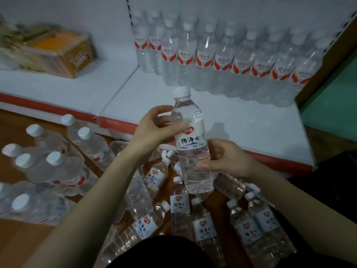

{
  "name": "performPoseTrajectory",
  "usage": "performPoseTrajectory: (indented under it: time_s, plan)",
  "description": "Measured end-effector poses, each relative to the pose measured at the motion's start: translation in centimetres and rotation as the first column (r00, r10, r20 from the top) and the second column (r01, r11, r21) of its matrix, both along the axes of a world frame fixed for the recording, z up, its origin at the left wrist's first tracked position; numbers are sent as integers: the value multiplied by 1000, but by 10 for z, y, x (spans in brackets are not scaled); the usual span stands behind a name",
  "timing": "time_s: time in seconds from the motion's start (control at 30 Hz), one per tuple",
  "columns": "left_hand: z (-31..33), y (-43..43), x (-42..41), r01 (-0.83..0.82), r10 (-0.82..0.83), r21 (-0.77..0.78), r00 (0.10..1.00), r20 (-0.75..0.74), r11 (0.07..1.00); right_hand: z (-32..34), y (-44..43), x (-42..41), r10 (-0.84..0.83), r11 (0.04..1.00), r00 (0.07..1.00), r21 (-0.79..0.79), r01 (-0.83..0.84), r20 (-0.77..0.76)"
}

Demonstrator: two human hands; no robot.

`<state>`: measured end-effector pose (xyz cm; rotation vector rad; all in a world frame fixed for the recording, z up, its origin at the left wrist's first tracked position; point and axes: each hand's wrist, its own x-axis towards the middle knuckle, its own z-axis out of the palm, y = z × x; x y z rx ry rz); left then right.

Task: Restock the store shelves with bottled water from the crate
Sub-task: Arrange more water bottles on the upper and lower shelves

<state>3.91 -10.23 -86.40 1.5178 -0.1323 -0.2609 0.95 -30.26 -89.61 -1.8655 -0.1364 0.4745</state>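
A clear water bottle [190,144] with a white cap and a white label stands upright in the air in front of the low white shelf [241,120]. My left hand [154,126] grips its upper part, thumb across the label's top. My right hand [222,157] holds its lower body from the right. Several bottles with red and white labels [222,60] stand in rows at the back of the shelf. Loose bottles of the same kind [202,225] lie scattered on the wooden floor below my arms.
Shrink-wrapped packs of bottles [52,167] sit on the floor at left. An orange carton [58,51] rests on the neighbouring shelf section at far left. The shelf's red front edge [116,124] runs across the view. A green wall [332,105] stands at right.
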Motion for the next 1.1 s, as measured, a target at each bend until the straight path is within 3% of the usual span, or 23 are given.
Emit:
performPoseTrajectory:
  time_s: [0.27, 0.57, 0.8, 0.97, 1.1]
  plan:
    - [45, 31, -9, 95, -102, 59, 986, 129, 994, 91, 33, 13, -42, 998, 983, 47, 34, 178]
    - [149, 60, 2, -18, 41, -68, 936, 350, 997, 209, 70, 24, -71, 997, 938, 62, 53, 339]
    - [243, 52, 18, -70, 131, -130, 827, 547, 989, 301, 77, 22, -159, 985, 863, 134, 107, 480]
    - [302, 32, 36, -126, 214, -178, 703, 679, 976, 362, 70, 32, -209, 975, 783, 182, 124, 586]
    - [335, 11, 58, -156, 166, -83, 659, 733, 984, 397, 55, 51, -246, 965, 781, 220, 142, 574]
